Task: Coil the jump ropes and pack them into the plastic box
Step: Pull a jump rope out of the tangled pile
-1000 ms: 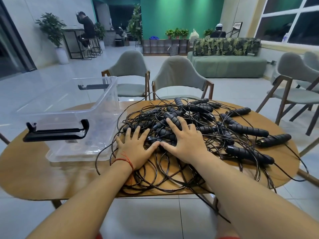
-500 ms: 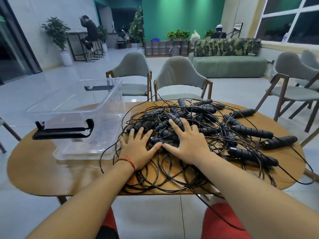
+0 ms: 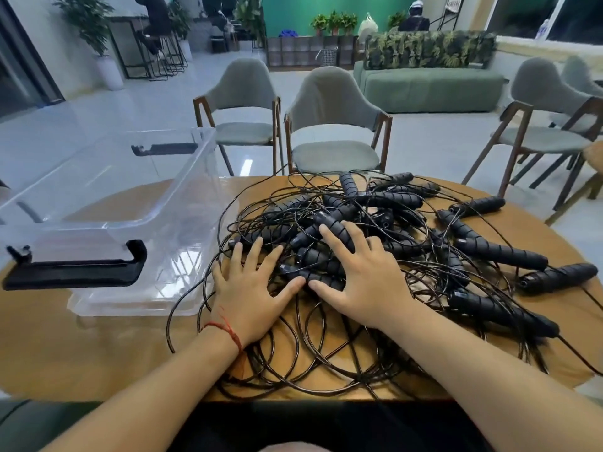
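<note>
A tangled heap of black jump ropes (image 3: 385,230) with ribbed black handles and thin black cords covers the middle and right of the wooden table (image 3: 98,353). My left hand (image 3: 251,288) lies flat with spread fingers on the heap's left edge. My right hand (image 3: 362,275) lies flat beside it, fingers spread over several handles. Neither hand grips anything. A clear plastic box (image 3: 107,223) with black clip handles stands open and empty at the table's left.
Two grey chairs (image 3: 332,125) stand behind the table and more chairs (image 3: 548,125) at the right. A green sofa (image 3: 430,86) is further back. Several handles (image 3: 554,277) lie loose at the table's right side. Cords hang over the front edge.
The view has tipped down and drawn closer to the table. Both hands stay flat on the rope heap in the same place.
</note>
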Available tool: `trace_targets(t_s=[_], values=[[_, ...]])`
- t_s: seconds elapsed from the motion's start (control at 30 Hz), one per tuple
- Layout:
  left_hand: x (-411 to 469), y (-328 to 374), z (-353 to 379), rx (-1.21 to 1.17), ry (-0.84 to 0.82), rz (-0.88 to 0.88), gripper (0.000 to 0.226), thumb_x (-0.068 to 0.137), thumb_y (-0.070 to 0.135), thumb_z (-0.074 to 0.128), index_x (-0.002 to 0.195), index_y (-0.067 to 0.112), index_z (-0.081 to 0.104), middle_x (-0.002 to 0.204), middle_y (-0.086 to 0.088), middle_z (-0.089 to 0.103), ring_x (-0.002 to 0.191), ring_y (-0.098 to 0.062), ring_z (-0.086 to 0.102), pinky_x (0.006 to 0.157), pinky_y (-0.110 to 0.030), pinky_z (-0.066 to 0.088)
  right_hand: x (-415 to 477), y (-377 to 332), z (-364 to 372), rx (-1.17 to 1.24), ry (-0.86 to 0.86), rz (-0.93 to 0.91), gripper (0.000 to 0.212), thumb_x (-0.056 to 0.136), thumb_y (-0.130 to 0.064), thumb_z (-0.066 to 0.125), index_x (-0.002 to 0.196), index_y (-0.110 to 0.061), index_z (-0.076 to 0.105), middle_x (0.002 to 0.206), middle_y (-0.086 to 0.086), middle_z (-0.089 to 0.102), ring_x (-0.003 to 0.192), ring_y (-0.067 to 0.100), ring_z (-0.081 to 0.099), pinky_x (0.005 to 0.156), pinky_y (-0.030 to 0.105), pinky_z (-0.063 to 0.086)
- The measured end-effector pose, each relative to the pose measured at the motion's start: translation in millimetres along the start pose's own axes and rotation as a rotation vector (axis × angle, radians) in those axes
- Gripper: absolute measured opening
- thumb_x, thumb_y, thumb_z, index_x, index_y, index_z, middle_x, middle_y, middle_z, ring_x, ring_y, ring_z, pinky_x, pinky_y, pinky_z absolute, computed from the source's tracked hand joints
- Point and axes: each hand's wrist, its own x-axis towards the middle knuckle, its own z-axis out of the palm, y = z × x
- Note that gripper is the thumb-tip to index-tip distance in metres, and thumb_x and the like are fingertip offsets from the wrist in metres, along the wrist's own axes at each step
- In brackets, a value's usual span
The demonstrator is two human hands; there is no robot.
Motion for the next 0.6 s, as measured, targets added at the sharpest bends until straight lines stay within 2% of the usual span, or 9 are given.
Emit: trace_targets(t_s=[0.27,0.37,0.47,0.6], values=[[-5.9,1.5,-6.3,-0.009,-0.012,0.011,0.090,0.089,0.094,0.008,0.166,0.049,0.011,0.178,0.008,0.002,0.164,-0.027,-0.007,0.128,-0.067,0.003,-4.4,-7.8,-4.5,0.006,-0.006,0.027,0.093,0.091,-0.089,0.037,0.168,-0.045,0.013,0.171,0.002,0.025,0.133,0.030,0.046,0.097,0.049,0.054],[-5.7,1.1,-7.3,-0.013,-0.023,0.015,0.089,0.090,0.093,0.009,0.167,0.048,0.010,0.178,0.007,0.001,0.164,-0.026,-0.008,0.128,-0.067,0.001,-4.6,-8.2,-6.6,0.018,-0.007,0.031,0.089,0.093,-0.087,0.036,0.168,-0.046,0.013,0.171,-0.001,0.024,0.137,0.028,0.043,0.104,0.050,0.050],[-3.7,0.1,-6.1,0.004,-0.035,0.020,0.087,0.092,0.091,0.008,0.167,0.047,0.009,0.178,0.008,0.000,0.164,-0.025,-0.010,0.127,-0.066,-0.003,-4.1,-7.4,-6.2,0.037,0.022,0.033,0.082,0.096,-0.082,0.039,0.167,-0.047,0.019,0.170,-0.003,0.028,0.141,0.026,0.042,0.110,0.050,0.046],[-2.0,-1.4,-3.7,0.024,-0.036,0.020,0.084,0.094,0.089,0.009,0.167,0.046,0.008,0.178,0.009,0.000,0.164,-0.024,-0.010,0.128,-0.066,-0.002,0.1,-7.1,-4.3,0.026,0.036,0.040,0.076,0.099,-0.075,0.041,0.167,-0.044,0.026,0.169,-0.001,0.032,0.141,0.027,0.044,0.110,0.049,0.046]])
